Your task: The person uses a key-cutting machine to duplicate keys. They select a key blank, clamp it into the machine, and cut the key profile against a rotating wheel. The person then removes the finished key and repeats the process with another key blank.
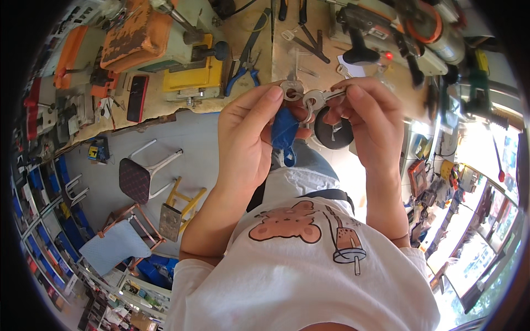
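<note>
In front of my body, just off the bench edge, I hold up a pair of silver keys. My left hand point(247, 129) is closed, its thumb pressing the head of one key point(292, 87). Between the thumb and fingers of my right hand point(376, 118) is the blade of the other key point(315, 100), its round head turned toward my left hand. A metal ring point(308, 114) passes through the right key's head. Beside my left fingers hangs a blue fob or pouch point(284, 132); how it is attached is hidden.
On the bench lie blue-handled pliers point(241, 77), a phone point(137, 98) and loose keys point(343, 70). A key-cutting machine point(375, 33) stands at the back right, an orange-and-green machine point(149, 38) at the back left. Chairs point(138, 179) and a yellow-legged stool point(179, 207) occupy the floor at left.
</note>
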Demonstrator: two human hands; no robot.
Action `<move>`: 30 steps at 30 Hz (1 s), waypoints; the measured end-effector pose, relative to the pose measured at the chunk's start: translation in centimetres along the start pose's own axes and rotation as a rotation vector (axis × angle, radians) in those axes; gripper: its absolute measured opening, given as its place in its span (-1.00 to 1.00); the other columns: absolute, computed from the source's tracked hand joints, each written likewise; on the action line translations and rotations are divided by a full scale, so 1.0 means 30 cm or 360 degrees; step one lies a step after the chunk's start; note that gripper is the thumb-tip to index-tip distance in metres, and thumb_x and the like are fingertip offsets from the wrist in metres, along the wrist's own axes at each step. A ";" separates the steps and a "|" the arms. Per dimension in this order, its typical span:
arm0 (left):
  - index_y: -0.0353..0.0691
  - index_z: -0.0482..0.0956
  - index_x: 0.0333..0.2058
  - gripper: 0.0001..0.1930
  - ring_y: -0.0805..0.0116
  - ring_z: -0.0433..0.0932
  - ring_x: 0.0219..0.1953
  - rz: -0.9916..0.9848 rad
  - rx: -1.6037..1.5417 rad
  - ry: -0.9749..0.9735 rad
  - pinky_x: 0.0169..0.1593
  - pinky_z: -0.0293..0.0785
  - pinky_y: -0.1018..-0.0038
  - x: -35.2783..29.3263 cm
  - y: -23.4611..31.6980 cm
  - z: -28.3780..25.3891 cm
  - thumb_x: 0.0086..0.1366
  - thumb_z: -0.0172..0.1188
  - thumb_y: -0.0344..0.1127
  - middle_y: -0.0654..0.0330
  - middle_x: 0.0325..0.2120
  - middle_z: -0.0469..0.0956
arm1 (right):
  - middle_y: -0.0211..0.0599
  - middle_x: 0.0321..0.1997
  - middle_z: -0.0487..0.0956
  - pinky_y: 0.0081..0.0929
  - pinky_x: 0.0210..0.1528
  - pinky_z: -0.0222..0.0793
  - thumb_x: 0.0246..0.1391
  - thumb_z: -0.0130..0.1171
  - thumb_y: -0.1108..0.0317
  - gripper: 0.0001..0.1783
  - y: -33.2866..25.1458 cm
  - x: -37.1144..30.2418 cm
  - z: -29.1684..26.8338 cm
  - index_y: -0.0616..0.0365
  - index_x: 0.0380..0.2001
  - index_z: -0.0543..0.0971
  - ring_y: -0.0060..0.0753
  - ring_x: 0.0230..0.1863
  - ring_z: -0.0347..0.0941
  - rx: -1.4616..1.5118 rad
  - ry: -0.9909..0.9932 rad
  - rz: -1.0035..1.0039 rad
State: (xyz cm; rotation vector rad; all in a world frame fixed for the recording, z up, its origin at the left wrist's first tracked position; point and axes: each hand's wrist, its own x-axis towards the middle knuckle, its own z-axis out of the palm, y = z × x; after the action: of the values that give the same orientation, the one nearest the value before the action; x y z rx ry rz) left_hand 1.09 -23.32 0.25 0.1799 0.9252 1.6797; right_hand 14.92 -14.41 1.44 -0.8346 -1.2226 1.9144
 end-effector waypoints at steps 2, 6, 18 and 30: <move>-0.43 0.49 -0.28 -0.78 0.31 0.57 -0.45 0.0025 0.0005 0.0000 -0.46 0.59 0.42 0.004 0.019 -0.018 0.21 0.07 -0.34 0.04 -0.49 0.54 | -0.17 -0.46 0.55 -0.54 -0.39 0.44 0.05 0.05 0.45 -0.86 0.008 -0.005 0.018 0.35 -0.39 0.48 -0.46 -0.50 0.49 0.0027 -0.0012 -0.0087; -0.43 0.48 -0.24 -0.77 0.32 0.57 -0.45 0.0091 0.0075 0.0039 -0.44 0.59 0.41 -0.005 0.063 -0.044 0.20 0.09 -0.37 0.03 -0.48 0.54 | -0.11 -0.45 0.56 -0.46 -0.35 0.49 0.04 0.02 0.47 -0.90 0.031 -0.003 0.064 0.33 -0.42 0.44 -0.39 -0.47 0.53 0.0226 -0.0023 -0.0061; -0.42 0.36 -0.06 -0.60 0.43 0.52 -0.38 0.0377 0.0479 -0.0091 -0.30 0.48 0.59 0.105 0.067 -0.046 0.10 0.18 -0.47 0.12 -0.36 0.51 | -0.08 -0.29 0.53 -0.25 -0.14 0.48 0.07 -0.02 0.41 -0.91 0.111 0.024 0.083 0.21 -0.45 0.40 -0.19 -0.25 0.53 0.1022 0.0015 0.0387; -0.40 0.49 -0.30 -0.83 0.69 0.35 -0.64 0.0166 0.1079 -0.0087 -0.64 0.17 0.75 0.169 0.035 0.027 0.13 0.15 -0.44 0.26 -0.57 0.46 | -0.09 -0.39 0.55 -0.45 -0.37 0.49 0.09 0.02 0.40 -0.86 0.101 0.079 -0.018 0.29 -0.40 0.41 -0.37 -0.46 0.52 0.0945 0.0171 0.0331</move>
State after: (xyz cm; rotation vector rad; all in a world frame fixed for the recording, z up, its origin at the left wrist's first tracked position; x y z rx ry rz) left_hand -0.94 -18.53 -0.23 0.7330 1.4356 1.3871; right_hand 13.41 -13.12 -1.89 -0.7429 -0.4626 2.1966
